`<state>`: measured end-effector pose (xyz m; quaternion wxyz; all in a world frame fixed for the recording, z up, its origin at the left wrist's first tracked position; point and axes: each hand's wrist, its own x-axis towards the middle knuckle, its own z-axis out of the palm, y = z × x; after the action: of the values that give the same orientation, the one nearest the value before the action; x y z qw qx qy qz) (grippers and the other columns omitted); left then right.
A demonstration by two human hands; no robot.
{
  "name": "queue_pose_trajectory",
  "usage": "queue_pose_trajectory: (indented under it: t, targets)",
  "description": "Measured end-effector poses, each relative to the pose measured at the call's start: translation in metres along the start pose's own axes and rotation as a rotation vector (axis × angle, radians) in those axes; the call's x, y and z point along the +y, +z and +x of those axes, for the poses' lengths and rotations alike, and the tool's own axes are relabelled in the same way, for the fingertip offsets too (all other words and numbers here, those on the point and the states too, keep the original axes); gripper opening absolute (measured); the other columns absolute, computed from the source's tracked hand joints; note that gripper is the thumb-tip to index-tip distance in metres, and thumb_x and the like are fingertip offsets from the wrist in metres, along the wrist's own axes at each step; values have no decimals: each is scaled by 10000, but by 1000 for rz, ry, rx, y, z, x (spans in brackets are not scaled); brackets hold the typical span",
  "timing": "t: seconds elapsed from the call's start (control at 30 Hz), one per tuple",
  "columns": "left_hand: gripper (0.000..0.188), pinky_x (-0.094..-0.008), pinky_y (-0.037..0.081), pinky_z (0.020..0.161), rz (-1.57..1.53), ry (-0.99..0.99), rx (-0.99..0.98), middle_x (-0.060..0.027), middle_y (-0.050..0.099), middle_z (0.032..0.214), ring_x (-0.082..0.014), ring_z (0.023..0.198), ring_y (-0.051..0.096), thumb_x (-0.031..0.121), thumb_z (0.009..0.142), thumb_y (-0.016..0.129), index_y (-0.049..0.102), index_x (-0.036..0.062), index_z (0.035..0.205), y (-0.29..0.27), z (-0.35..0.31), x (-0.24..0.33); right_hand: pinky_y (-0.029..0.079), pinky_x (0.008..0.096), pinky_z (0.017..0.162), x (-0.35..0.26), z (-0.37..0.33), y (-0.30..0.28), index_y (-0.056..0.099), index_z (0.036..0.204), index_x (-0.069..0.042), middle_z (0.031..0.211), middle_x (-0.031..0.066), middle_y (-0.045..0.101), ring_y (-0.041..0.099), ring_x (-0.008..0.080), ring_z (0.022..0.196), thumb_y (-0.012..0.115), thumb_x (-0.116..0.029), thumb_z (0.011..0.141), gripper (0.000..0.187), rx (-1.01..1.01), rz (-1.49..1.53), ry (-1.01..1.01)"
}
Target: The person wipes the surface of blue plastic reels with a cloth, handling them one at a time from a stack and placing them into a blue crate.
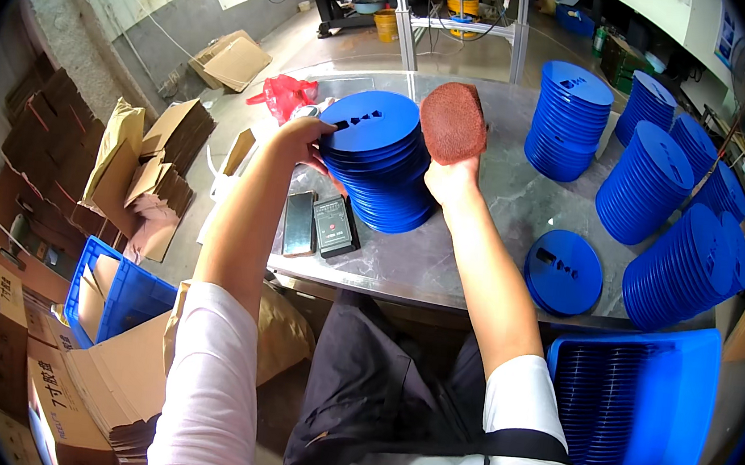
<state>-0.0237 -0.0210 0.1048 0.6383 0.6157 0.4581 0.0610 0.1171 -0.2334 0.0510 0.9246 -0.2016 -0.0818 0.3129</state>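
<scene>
Left hand (296,140) pinching the rim of the top disc on the blue disc stack (379,161), fingers curled over the near-left edge. Right hand (451,177) clenched around a reddish-brown scouring pad (453,122), pressed against the stack's right side. Best done, judging by the grip: steady the stack with the left, sweep the pad evenly along the rims, avoid tipping the leaning pile. Two dark flat devices (319,225) just beside, on the grey table (441,266); single disc (563,271) lying farther right; more blue stacks (655,183) beyond.

two dark handheld devices (321,225), red plastic bag (283,95) — cardboard boxes (127,169), blue crate (115,293)
</scene>
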Motion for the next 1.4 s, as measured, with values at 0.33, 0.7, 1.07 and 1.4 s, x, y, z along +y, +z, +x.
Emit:
queue_pose_trajectory:
  t: [0.33, 0.7, 1.07, 1.4]
  targets:
    - [354, -397, 492, 922, -291, 788, 27, -148, 561, 1213, -266, 1095, 588, 84, 949, 532, 477, 37, 1296, 13, -50, -29, 345, 315, 1114, -48, -104, -89, 289, 1476, -21, 1412, 75, 488, 480, 166, 1293, 439, -327, 1021, 568, -360, -185, -21]
    - [423, -344, 324, 1049, -234, 397, -554, -111, 544, 1241, -226, 1149, 498, 57, 932, 534, 421, 50, 1340, 272, -103, -109, 449, 400, 999, -209, -224, -210, 495, 1349, -150, 1324, 48, 556, 522, 245, 1231, 459, -432, 970, 473, 332, -63, -636]
    - [529, -343, 425, 980, 22, 628, -141, -149, 590, 1196, -248, 1116, 558, -14, 802, 632, 477, 28, 1306, 389, -20, -184, 298, 391, 1143, -183, -215, -190, 309, 1497, -139, 1465, 17, 431, 404, 188, 1357, 312, -320, 1047, 485, 190, 48, -434]
    - [712, -367, 235, 1142, -626, 905, -617, -141, 331, 1496, -235, 1362, 341, 44, 936, 556, 146, 36, 1519, 464, -230, -72, 392, 301, 961, -341, -234, -81, 482, 1292, 5, 1169, 37, 555, 505, 130, 1109, 652, -310, 883, 543, -76, -834, -1055]
